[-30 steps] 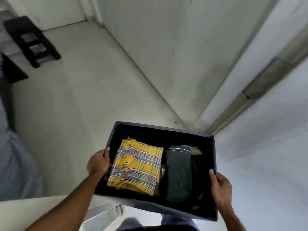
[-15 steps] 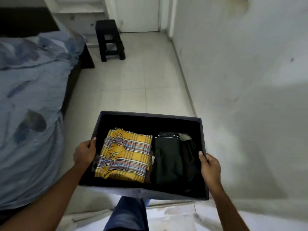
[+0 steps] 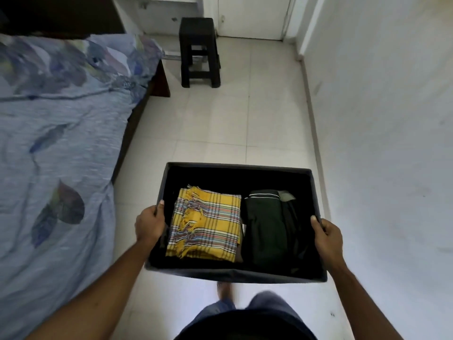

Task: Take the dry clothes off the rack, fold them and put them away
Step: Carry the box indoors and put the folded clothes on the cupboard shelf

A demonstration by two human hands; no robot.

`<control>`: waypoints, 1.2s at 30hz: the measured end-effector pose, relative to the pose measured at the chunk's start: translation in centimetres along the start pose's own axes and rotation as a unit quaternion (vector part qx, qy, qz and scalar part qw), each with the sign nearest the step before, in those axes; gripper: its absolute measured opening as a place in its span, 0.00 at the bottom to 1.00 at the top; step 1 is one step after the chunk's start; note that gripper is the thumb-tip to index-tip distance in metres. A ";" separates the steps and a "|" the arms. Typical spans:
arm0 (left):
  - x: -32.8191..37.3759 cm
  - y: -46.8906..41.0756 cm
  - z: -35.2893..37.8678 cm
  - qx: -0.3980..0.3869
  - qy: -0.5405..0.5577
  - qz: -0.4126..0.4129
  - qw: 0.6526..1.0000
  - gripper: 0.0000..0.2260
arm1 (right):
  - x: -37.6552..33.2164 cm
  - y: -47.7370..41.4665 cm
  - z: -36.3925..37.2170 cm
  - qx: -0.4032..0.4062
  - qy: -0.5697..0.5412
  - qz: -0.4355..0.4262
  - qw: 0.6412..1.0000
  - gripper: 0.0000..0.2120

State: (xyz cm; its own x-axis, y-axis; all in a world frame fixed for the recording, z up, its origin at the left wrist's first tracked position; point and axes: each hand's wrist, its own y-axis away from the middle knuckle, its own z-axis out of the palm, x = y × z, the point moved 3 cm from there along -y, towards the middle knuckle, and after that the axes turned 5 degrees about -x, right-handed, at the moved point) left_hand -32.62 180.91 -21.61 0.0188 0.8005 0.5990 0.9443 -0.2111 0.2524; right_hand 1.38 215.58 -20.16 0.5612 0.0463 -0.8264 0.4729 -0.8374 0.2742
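Note:
I carry a dark fabric storage box (image 3: 235, 274) in front of me above the tiled floor. My left hand (image 3: 150, 223) grips its left rim, thumb over the edge. At the right rim, my right hand (image 3: 326, 235) grips the same way. Inside on the left lies a folded yellow plaid cloth with a fringe (image 3: 208, 225). Beside it on the right lie folded dark green clothes with a white stripe (image 3: 267, 229).
A bed with a blue leaf-print sheet (image 3: 56, 153) fills the left side. A black stool (image 3: 199, 51) stands at the far end near a white door (image 3: 255, 15). A white wall (image 3: 382, 119) runs along the right. Pale floor tiles lie between bed and wall.
My view has swung left, from the wall corner to the room with the bed and stool. Both hands keep their hold on the box, which stays level in front of me.

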 end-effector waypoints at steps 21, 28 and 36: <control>25.3 -47.8 -1.5 0.062 -0.015 -0.038 0.997 0.25 | -25.5 -53.1 17.3 -0.049 0.031 -0.028 0.998 0.28; 29.7 -65.6 -1.4 0.056 -0.001 -0.041 0.998 0.25 | -33.7 -68.5 24.2 -0.047 0.050 -0.056 0.996 0.28; 36.7 -87.3 -2.3 0.024 0.009 -0.054 0.998 0.24 | -44.0 -85.1 33.4 -0.016 0.088 -0.036 0.995 0.27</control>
State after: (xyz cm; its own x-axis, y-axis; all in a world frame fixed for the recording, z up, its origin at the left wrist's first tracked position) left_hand -115.11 227.42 -19.94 -0.0885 0.8072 0.5836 0.9554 -0.0969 0.2790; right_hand -86.22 266.63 -23.52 0.6339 0.2029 -0.7464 0.5357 -0.8112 0.2344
